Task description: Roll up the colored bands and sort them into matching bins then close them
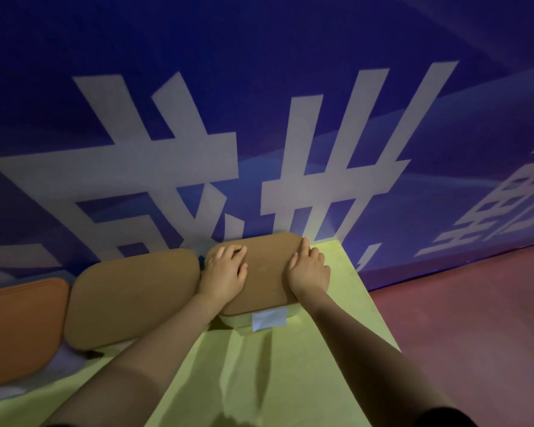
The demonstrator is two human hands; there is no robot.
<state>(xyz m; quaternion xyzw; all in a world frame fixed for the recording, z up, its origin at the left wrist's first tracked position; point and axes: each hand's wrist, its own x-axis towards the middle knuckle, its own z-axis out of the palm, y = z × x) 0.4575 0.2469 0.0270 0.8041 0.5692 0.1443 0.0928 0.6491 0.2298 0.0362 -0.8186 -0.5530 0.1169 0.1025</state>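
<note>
Grip spread: both hands (225,269) (309,269) press the right lid (265,272), beside two closed bins (133,300).

A blue-violet wall (259,57) with large white characters (173,167) fills the upper frame, meeting a reddish floor (475,318) at lower right beside a yellow-green table (290,380).

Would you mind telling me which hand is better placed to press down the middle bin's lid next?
Left. The left hand rests on the right bin's lid at its edge nearest the middle lid, while the right hand sits at the far side.
</note>
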